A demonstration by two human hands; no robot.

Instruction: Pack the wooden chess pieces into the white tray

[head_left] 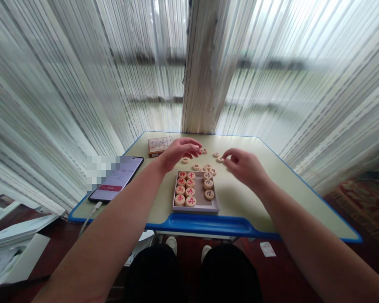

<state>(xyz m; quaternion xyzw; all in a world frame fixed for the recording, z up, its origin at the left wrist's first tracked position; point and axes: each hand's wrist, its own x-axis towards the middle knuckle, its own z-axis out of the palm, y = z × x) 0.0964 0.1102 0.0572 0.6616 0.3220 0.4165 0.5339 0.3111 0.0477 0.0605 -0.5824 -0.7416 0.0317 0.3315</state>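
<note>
A shallow grey tray [213, 206] lies on the desk with several round wooden chess pieces [190, 191] set in rows, marked in red or dark characters. More loose pieces [207, 167] are scattered beyond it. My left hand [177, 152] hovers over the loose pieces, its fingers curled down near one piece [204, 150]. My right hand [244, 166] pinches a single piece [220, 159] between thumb and fingertips at the right of the scatter.
A phone [117, 178] with a lit screen and a cable lies at the desk's left. A small printed box [159, 145] stands behind my left hand. The desk [271, 185] has a blue rim. Sheer curtains surround it.
</note>
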